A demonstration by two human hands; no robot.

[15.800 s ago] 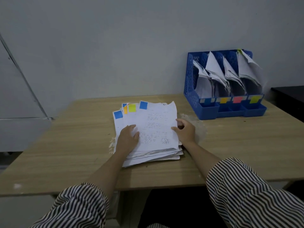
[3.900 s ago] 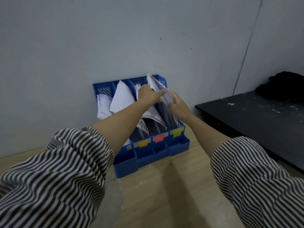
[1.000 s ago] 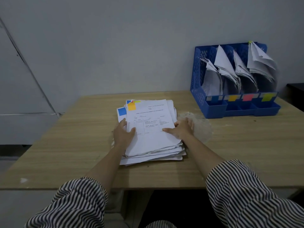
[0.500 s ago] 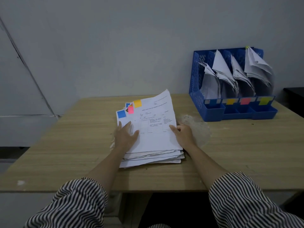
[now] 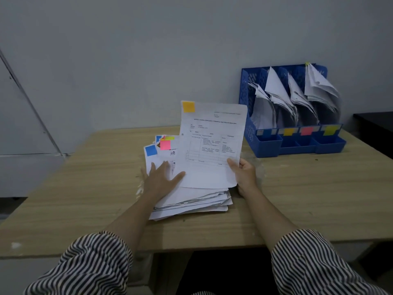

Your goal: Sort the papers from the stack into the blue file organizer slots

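On the wooden counter, seen from the head camera, a loose stack of papers lies near the front edge, slightly fanned, with a blue sticky note and a pink sticky note showing on sheets at its far left corner. The left hand rests flat on top of the stack, its fingers straight and spread, the thumb lying against the lower left edge of a raised sheet. That sheet, printed with a table and bearing an orange sticky note at its top left corner, stands tilted up off the stack. The right hand holds it at the lower right edge, thumb on the printed face and the other fingers curled behind the paper, pinching it.

Further back to the right, against the grey wall, stands the blue file organizer with four upright slots, each already holding leaning white papers. Its front carries coloured labels: a blue label, an orange label, a pink label and a yellow-green label. Both forearms come out of black-and-white striped sleeves. A dark surface shows at the far right edge.
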